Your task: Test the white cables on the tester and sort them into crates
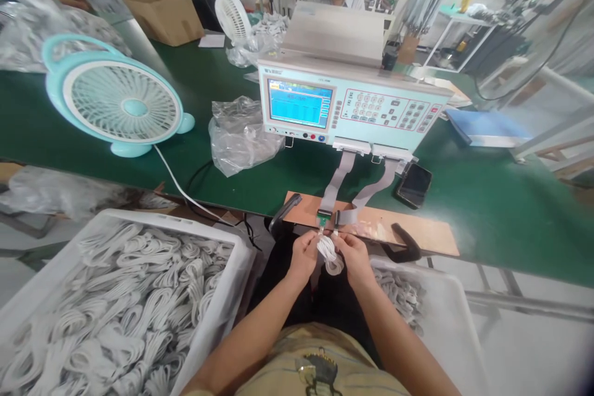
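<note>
My left hand point(304, 255) and my right hand point(353, 253) are close together over my lap, both gripping a coiled white cable point(330, 255). Each hand pinches one plug end, held up against the small connector fixture point(327, 218) on the brown board point(417, 232) at the table's near edge. Two grey ribbon cables point(338, 180) run from the fixture up to the pale blue tester point(352, 105), whose blue screen point(299, 103) is lit.
A white crate point(218, 315) full of coiled white cables sits at my left; another crate point(445, 315) with several cables is at my right. A turquoise fan point(116, 99), a crumpled plastic bag point(239, 133) and a black phone point(414, 184) lie on the green table. A person stands behind the tester.
</note>
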The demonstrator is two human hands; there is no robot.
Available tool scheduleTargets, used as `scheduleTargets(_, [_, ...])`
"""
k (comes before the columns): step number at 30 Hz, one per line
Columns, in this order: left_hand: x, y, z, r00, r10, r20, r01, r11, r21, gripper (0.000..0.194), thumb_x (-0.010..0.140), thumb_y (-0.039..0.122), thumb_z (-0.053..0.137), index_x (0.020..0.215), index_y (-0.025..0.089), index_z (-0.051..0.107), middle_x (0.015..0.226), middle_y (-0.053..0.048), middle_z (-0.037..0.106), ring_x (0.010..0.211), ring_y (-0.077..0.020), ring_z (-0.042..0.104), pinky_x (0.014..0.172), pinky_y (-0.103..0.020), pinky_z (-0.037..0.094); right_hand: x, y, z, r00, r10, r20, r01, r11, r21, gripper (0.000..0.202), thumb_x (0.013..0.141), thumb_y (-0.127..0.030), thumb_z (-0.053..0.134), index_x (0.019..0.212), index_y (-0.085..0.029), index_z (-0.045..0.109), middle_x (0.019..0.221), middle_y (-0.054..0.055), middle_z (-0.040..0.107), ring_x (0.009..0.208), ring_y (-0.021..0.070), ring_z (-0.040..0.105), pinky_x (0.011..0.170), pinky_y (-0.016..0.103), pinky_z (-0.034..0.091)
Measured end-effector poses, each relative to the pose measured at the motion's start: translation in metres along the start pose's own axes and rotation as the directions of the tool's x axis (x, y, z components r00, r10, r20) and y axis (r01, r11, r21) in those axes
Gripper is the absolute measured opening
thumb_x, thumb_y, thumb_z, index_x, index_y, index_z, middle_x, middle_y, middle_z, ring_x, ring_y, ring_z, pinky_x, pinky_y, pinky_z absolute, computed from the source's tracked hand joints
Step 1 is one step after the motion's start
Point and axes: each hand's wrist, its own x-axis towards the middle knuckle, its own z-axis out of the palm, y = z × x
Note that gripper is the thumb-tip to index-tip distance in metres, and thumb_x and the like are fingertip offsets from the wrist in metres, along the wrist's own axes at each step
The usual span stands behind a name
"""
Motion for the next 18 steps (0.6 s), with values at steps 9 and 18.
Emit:
scheduleTargets(9, [-0.003, -0.005, 0.007, 0.997, -0.060, -0.053, 0.055, 0.994, -0.090, 0.028, 0.073, 0.041, 0.056, 0.072, 0.014, 0.062, 0.064, -0.002, 0.059, 0.061, -0.0146, 0.052, 0.060, -0.024, 0.042, 0.002, 0.002, -0.001, 0.999, -0.052, 0.006, 0.053, 0.997, -0.063, 0.027, 0.062, -0.041, 0.070, 0.062, -0.015, 0.063, 0.053, -0.002, 0.054, 0.050, 0.0101, 0.043, 0.052, 0.024, 0.035])
scheduleTargets(18, [-0.015, 0.013, -0.019, 0.989, 0.122, -0.079, -0.097, 0.959, 0.267, 0.029, 0.081, 0.038, 0.045, 0.071, 0.015, 0.060, 0.067, -0.002, 0.058, 0.066, -0.0147, 0.052, 0.066, -0.026, 0.042, 0.005, 0.006, -0.004, 0.994, 0.020, -0.109, -0.025, 0.999, -0.039, 0.032, 0.050, -0.039, 0.077, 0.066, -0.014, 0.064, 0.052, -0.003, 0.055, 0.047, 0.0095, 0.047, 0.047, 0.023, 0.036])
